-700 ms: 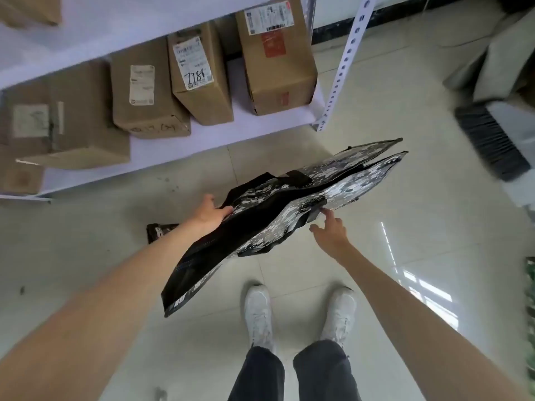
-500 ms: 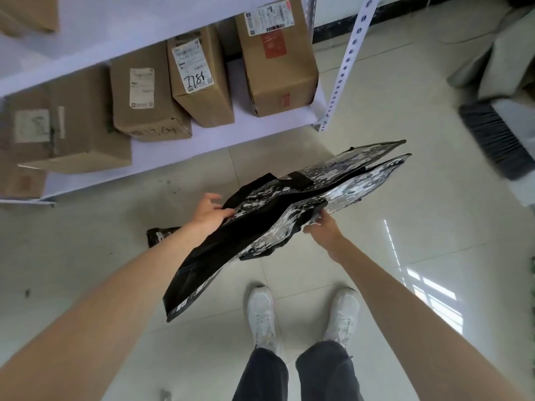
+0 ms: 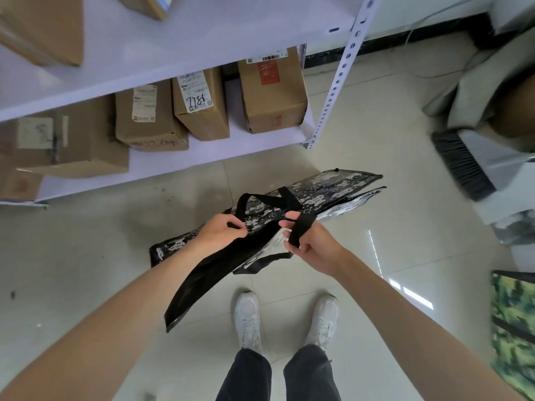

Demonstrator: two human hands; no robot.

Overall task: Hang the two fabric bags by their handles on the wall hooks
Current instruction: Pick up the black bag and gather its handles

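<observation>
A person's left hand [image 3: 221, 234] pinches the top edge of a black-and-white patterned fabric bag [image 3: 324, 195], while the right hand [image 3: 311, 246] closes on one black handle strap [image 3: 301, 228]. The flattened bag hangs in mid-air above the tiled floor [image 3: 376, 285] and two white sneakers [image 3: 247, 319], its long axis running from lower left to upper right. Beyond, cardboard boxes [image 3: 272, 96] sit on a white shelf [image 3: 162, 166]; one label reads "7181". A green patterned bag [image 3: 514, 328] lies at right.
</observation>
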